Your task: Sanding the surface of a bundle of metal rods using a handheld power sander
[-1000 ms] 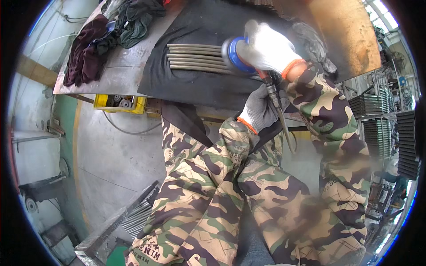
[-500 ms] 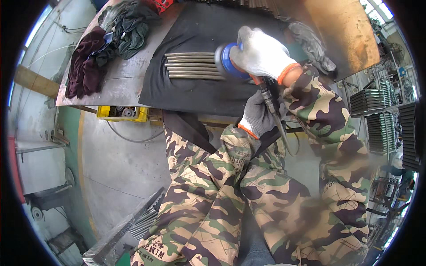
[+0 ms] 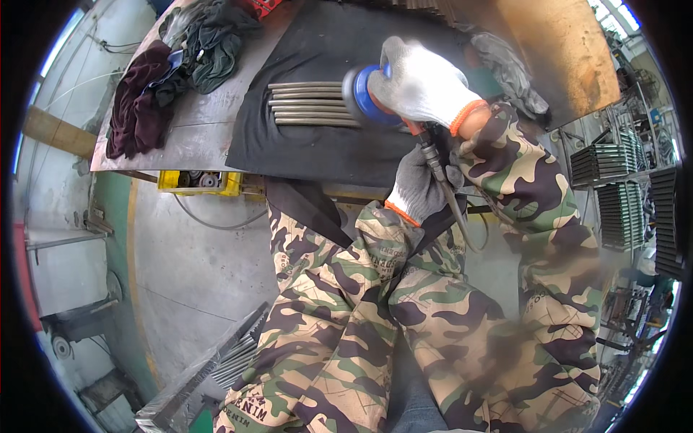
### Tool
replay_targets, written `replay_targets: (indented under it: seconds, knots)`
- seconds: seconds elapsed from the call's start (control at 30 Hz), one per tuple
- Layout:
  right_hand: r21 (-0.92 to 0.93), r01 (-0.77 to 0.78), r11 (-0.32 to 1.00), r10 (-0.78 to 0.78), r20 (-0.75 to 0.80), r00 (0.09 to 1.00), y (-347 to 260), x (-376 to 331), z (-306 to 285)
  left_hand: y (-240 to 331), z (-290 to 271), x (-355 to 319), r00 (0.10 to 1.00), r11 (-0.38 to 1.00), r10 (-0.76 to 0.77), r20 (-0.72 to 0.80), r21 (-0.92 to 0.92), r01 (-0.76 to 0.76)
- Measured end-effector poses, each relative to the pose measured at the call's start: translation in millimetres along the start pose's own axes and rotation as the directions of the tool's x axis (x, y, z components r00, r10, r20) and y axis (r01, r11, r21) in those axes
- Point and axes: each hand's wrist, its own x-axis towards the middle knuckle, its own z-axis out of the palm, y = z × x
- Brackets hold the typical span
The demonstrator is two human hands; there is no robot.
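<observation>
My right hand (image 3: 419, 79), in a white knit glove with an orange cuff, is wrapped over the top of an air sander with a blue round head (image 3: 375, 97). The sander's pad edge is blurred and lies over the right part of a row of several metal rods (image 3: 310, 103), side by side on a black cloth (image 3: 303, 155). My left hand (image 3: 417, 189), in a grey-coated glove, is closed around the air hose (image 3: 449, 198) near its metal coupling, below the sander. The rods' right ends are hidden by the sander.
Dark crumpled cloths (image 3: 209, 54) and a maroon cloth (image 3: 141, 101) lie on the metal table's left side. Crumpled clear plastic (image 3: 509, 72) lies at the right. A yellow crate (image 3: 198, 182) stands below the table edge. More rods fill a tray (image 3: 209, 368) at lower left.
The sander has shifted slightly left and up along the rods with my right hand. My left hand and the hose have moved up only a little.
</observation>
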Motion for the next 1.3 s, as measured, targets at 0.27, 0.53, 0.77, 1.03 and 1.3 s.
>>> replay_targets:
  seconds: [0.27, 0.53, 0.77, 1.03, 1.3]
  knots:
    - [-0.022, 0.000, 1.000, -0.001, -0.050, 0.999, 12.2, 0.5, 11.5, -11.9, 18.6, -4.8, 0.993, 0.995, 0.074, -0.096, 0.066, -0.068]
    - [-0.068, -0.017, 0.998, 0.009, -0.108, 0.994, 1.6, -0.1, 9.1, -2.7, 3.5, -1.4, 0.998, 0.998, 0.034, 0.047, 0.057, -0.037]
    - [-0.074, -0.032, 0.997, 0.027, -0.071, 0.997, 9.6, -0.2, 11.4, -5.1, -1.3, 2.2, 0.993, 1.000, -0.027, 0.112, 0.018, 0.025]
    - [0.039, -0.137, 0.990, 0.137, -0.016, 0.990, 15.7, 7.3, 20.9, -8.0, 1.7, 0.7, 0.992, 0.998, -0.035, 0.123, 0.057, 0.028]
    - [0.034, -0.146, 0.989, 0.144, 0.053, 0.988, -2.8, 3.1, -2.5, -6.1, -14.1, 1.3, 0.991, 0.999, -0.041, 0.129, 0.028, 0.037]
